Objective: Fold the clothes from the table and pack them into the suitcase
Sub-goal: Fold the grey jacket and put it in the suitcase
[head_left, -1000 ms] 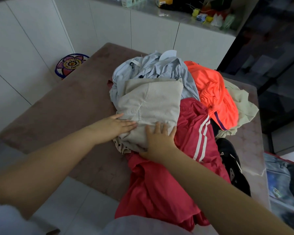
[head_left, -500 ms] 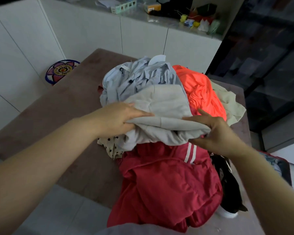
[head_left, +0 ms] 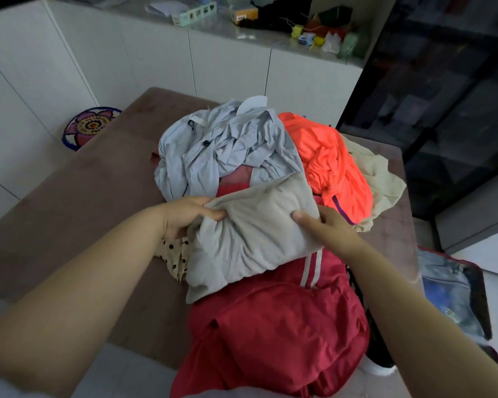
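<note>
A folded beige-grey garment lies on top of a clothes pile on the brown table. My left hand grips its left edge, and my right hand holds its right edge with the thumb on top. Under it lies a red garment with white stripes. Behind are a light blue shirt, an orange top and a cream garment. A polka-dot cloth peeks out at the left. The open suitcase lies on the floor at the right, with denim inside.
White cabinets stand behind the table, with a cluttered counter on top. A round patterned cushion leans at the left on the floor. A dark glass partition fills the right. A black garment hangs at the table's right edge.
Both hands went from pressing flat on the beige garment to gripping its sides. The garment is folded smaller and pulled nearer, off the blue shirt.
</note>
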`<state>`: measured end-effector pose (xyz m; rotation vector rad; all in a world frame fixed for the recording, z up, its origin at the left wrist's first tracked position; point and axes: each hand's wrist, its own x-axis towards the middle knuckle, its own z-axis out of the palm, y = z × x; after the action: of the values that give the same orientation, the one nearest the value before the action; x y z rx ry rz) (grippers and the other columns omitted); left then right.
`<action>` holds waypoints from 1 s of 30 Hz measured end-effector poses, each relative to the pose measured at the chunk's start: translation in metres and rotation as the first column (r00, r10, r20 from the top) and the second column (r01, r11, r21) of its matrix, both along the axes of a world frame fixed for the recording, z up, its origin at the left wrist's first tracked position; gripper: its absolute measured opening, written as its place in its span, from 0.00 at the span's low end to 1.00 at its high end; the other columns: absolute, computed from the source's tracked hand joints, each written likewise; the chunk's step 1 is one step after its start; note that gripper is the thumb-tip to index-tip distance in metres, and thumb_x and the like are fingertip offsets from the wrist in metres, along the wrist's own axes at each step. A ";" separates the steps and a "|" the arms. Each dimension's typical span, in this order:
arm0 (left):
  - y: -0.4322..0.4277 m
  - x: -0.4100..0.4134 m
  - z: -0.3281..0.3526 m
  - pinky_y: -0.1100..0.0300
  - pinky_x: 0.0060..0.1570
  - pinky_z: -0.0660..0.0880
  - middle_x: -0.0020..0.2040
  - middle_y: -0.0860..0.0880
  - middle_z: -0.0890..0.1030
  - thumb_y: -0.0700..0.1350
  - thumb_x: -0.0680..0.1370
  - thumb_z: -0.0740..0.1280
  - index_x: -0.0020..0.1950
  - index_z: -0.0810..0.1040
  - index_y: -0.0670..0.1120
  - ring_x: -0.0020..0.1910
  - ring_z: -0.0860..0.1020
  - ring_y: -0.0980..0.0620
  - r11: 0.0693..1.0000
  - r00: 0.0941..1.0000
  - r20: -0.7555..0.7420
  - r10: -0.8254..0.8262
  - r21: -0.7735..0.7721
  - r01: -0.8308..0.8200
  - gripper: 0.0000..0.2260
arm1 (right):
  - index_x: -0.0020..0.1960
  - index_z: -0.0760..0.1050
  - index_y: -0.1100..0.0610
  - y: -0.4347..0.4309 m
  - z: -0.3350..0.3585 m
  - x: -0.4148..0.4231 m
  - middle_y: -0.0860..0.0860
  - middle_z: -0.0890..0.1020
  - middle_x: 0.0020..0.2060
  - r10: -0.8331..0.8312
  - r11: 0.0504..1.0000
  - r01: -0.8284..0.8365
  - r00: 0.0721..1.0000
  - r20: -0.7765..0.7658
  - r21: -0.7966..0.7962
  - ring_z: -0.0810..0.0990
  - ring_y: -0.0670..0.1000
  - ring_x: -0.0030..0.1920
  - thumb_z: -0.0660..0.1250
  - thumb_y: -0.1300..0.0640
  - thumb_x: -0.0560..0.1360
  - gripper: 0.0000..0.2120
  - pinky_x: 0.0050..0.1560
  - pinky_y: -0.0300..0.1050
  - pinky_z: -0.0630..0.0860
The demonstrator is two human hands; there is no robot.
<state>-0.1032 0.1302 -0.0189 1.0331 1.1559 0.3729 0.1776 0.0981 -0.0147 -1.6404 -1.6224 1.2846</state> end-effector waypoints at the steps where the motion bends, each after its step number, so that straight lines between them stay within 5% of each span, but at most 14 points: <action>1: 0.006 0.003 0.003 0.53 0.59 0.74 0.52 0.46 0.83 0.55 0.53 0.81 0.53 0.80 0.48 0.53 0.80 0.48 0.999 0.999 -0.042 0.032 0.011 -0.031 0.31 | 0.48 0.79 0.61 0.005 -0.009 -0.004 0.52 0.82 0.43 -0.122 0.992 0.121 0.991 0.061 0.026 0.80 0.53 0.45 0.69 0.37 0.69 0.26 0.48 0.48 0.75; 5: 0.035 0.009 0.021 0.56 0.59 0.69 0.56 0.49 0.79 0.47 0.74 0.70 0.57 0.78 0.48 0.58 0.75 0.49 0.913 0.895 -0.395 0.205 0.406 -0.029 0.12 | 0.49 0.76 0.62 0.021 -0.034 -0.014 0.54 0.80 0.45 -0.398 0.917 0.392 0.906 0.144 0.072 0.78 0.55 0.46 0.64 0.37 0.73 0.27 0.50 0.51 0.74; 8: 0.022 0.039 0.052 0.59 0.61 0.64 0.61 0.49 0.79 0.45 0.81 0.58 0.66 0.74 0.47 0.58 0.76 0.51 0.515 0.787 -0.375 0.489 0.853 0.086 0.14 | 0.44 0.73 0.60 0.025 -0.040 -0.018 0.55 0.79 0.42 -0.438 0.899 0.424 0.871 0.221 0.112 0.77 0.56 0.45 0.62 0.35 0.73 0.26 0.44 0.49 0.71; 10: 0.002 0.068 0.052 0.52 0.69 0.55 0.60 0.50 0.79 0.49 0.81 0.54 0.67 0.73 0.48 0.60 0.75 0.50 0.298 0.794 -0.393 0.464 0.913 0.278 0.17 | 0.44 0.72 0.60 0.027 -0.042 -0.018 0.54 0.79 0.42 -0.460 0.888 0.446 0.855 0.238 0.115 0.77 0.57 0.45 0.61 0.35 0.74 0.25 0.44 0.49 0.70; 13: -0.010 0.088 0.011 0.43 0.72 0.46 0.74 0.51 0.64 0.62 0.76 0.38 0.77 0.53 0.55 0.73 0.61 0.47 0.385 0.543 -0.776 0.320 0.631 0.673 0.30 | 0.44 0.71 0.58 0.024 -0.046 -0.017 0.54 0.78 0.42 -0.499 0.866 0.477 0.838 0.221 0.147 0.77 0.58 0.47 0.62 0.37 0.74 0.22 0.46 0.50 0.70; 15: 0.001 0.082 -0.020 0.43 0.72 0.46 0.78 0.52 0.53 0.65 0.72 0.32 0.75 0.37 0.59 0.75 0.55 0.46 0.472 0.443 -0.866 0.232 0.499 0.727 0.32 | 0.50 0.72 0.57 0.021 -0.051 -0.017 0.55 0.77 0.48 -0.539 0.838 0.478 0.803 0.254 0.264 0.75 0.59 0.53 0.66 0.37 0.72 0.23 0.53 0.54 0.71; 17: 0.012 0.079 -0.035 0.45 0.73 0.48 0.78 0.52 0.49 0.66 0.72 0.32 0.73 0.32 0.61 0.76 0.54 0.46 0.499 0.477 -0.860 0.179 0.497 0.709 0.30 | 0.60 0.70 0.58 0.023 -0.055 -0.016 0.57 0.73 0.57 -0.583 0.810 0.519 0.766 0.271 0.274 0.71 0.59 0.60 0.70 0.37 0.68 0.31 0.61 0.57 0.68; 20: 0.025 0.081 -0.043 0.48 0.73 0.48 0.78 0.53 0.49 0.66 0.74 0.34 0.73 0.32 0.61 0.76 0.54 0.47 0.498 0.511 -0.851 0.119 0.497 0.711 0.28 | 0.65 0.64 0.59 0.031 -0.056 -0.010 0.55 0.72 0.61 -0.579 0.813 0.582 0.804 0.136 0.015 0.71 0.57 0.63 0.72 0.31 0.59 0.46 0.64 0.57 0.68; 25: 0.035 0.077 -0.060 0.50 0.73 0.47 0.78 0.54 0.49 0.69 0.70 0.29 0.67 0.28 0.63 0.75 0.55 0.50 0.519 0.529 -0.849 0.018 0.460 0.721 0.27 | 0.70 0.62 0.54 0.027 -0.058 -0.006 0.44 0.70 0.58 -0.485 0.874 0.486 0.874 0.041 -0.007 0.69 0.46 0.59 0.73 0.39 0.66 0.40 0.60 0.43 0.66; 30: 0.041 0.072 -0.066 0.51 0.74 0.45 0.78 0.55 0.49 0.71 0.69 0.29 0.66 0.27 0.64 0.76 0.53 0.54 0.524 0.555 -0.831 -0.044 0.453 0.721 0.28 | 0.71 0.63 0.57 0.025 -0.060 -0.013 0.56 0.67 0.66 -0.502 0.859 0.508 0.807 0.310 0.068 0.66 0.58 0.68 0.69 0.30 0.62 0.47 0.68 0.59 0.64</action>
<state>-0.0317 0.1717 -0.0848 2.3981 1.4078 -0.0310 0.1651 0.1227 -0.0747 -2.1888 -1.1955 0.7880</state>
